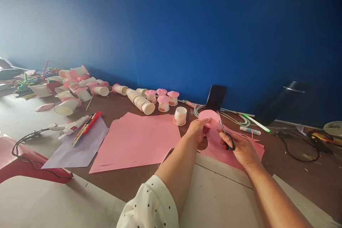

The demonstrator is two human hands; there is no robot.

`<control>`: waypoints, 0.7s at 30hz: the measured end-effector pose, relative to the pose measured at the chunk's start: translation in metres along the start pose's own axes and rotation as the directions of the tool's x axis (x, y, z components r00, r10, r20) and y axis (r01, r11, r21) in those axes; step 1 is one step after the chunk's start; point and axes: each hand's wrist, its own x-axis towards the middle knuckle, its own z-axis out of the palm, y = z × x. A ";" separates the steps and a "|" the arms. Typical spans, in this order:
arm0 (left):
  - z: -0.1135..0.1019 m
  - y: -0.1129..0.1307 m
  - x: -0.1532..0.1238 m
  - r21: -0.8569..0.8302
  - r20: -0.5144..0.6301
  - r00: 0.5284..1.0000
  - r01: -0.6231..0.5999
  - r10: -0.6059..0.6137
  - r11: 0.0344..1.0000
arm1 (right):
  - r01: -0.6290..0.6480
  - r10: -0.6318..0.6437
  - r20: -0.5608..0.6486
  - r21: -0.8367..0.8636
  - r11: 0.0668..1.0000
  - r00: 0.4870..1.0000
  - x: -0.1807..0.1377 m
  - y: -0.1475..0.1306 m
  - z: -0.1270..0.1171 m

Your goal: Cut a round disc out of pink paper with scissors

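A round pink paper disc [208, 117] is pinched at its lower edge in my left hand [199, 130]. My right hand [240, 146] grips the black handles of a pair of scissors [221, 123], whose blades point up along the disc's right edge. Whether the blades touch the paper I cannot tell. Under both hands lies cut pink paper [221, 148]. A white paper cup [180, 116] stands upside down just left of my left hand. Several cups topped with pink paper [163, 103] are behind it.
A stack of pink sheets [136, 142] lies left of my arm. Further left are a red utility knife [87, 126], a glue gun [68, 127] and purple paper [80, 149]. A row of nested cups [140, 101], a phone [216, 98], cables and a glue stick [250, 130] sit near the blue wall.
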 end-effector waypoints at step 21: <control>0.000 0.000 0.002 0.040 -0.015 1.000 0.003 -0.003 0.999 | -0.007 0.006 -0.014 -0.023 1.000 1.000 -0.003 -0.009 0.002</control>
